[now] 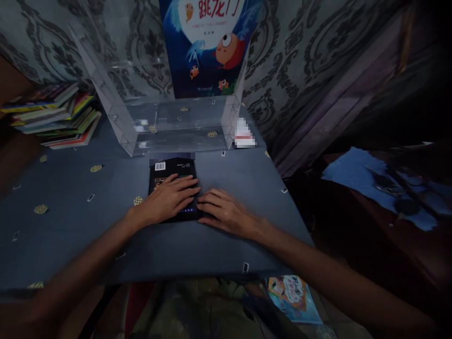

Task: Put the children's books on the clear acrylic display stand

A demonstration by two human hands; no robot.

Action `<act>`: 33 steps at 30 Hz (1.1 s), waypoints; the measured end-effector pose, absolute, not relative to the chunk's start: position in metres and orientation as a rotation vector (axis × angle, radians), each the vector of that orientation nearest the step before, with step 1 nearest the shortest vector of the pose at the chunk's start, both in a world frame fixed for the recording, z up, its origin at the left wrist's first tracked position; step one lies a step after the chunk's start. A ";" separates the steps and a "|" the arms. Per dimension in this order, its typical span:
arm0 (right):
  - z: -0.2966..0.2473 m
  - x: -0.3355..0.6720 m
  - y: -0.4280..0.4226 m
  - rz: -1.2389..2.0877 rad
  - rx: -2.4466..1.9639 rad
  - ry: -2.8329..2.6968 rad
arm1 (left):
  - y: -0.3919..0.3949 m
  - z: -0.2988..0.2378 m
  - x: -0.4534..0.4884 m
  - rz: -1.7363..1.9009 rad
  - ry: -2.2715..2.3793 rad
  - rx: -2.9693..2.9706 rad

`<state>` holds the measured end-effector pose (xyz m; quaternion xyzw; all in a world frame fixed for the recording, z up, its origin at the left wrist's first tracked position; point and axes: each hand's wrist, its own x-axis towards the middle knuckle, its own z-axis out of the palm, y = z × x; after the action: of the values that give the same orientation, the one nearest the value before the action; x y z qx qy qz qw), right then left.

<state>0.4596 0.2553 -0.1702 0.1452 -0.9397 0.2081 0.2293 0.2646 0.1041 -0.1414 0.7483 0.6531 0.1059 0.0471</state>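
Black book (178,168) partly covered by left hand (173,196); top blurred.

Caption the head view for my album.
Left hand on a black barcoded book, right hand at its edge, before a clear bookstand.

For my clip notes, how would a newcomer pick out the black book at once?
On the table, find the clear stand at the far side. The black book lies flat just in front of it, under the left hand, its right edge by the right hand. Unlike the stacked books at left, it shows a white barcode patch on black.
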 end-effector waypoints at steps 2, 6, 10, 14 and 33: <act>-0.170 0.460 0.256 0.571 0.408 -2.586 | 0.099 -0.141 0.270 0.326 1.984 2.305; -0.169 0.460 0.256 0.542 0.412 -2.601 | 0.099 -0.142 0.272 0.290 1.998 2.324; -0.168 0.460 0.256 0.535 0.403 -2.615 | 0.094 -0.143 0.274 0.291 2.010 2.336; -0.169 0.459 0.256 0.536 0.417 -2.596 | 0.075 -0.146 0.284 0.282 2.038 2.364; -0.161 0.458 0.233 0.457 0.503 -2.671 | 0.013 -0.164 0.277 0.091 2.359 2.205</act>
<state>0.4579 0.2327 -0.1613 0.1791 -0.9511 0.1629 0.1917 0.2772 0.0133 -0.1637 0.6819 0.7296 0.0281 -0.0442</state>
